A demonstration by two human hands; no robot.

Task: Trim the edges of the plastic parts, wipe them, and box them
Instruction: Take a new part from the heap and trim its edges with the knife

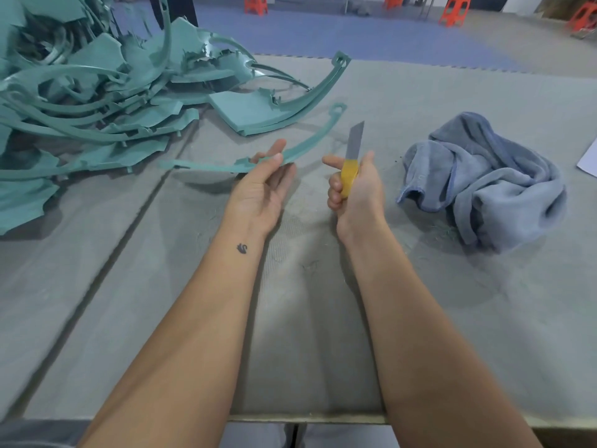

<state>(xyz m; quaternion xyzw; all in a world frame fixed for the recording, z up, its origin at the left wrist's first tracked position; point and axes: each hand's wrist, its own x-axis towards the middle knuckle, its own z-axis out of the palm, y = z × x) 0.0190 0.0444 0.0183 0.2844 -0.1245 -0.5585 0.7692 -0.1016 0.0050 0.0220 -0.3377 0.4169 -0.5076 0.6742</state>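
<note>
Btwn L fingers point(277, 156): curved teal strip point(310, 140), ragged flash.

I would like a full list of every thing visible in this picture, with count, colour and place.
curved teal plastic strip: one, teal, held above the table centre
pile of untrimmed teal plastic parts: many, teal, far left of table
yellow-handled knife with grey blade: one, blade pointing up, centre
crumpled grey-blue cloth: one, right of table
grey table: one, grey
orange plastic stools: several, on the floor behind
white sheet: one, right edge
left hand: pinches the strip
right hand: grips the knife
</note>
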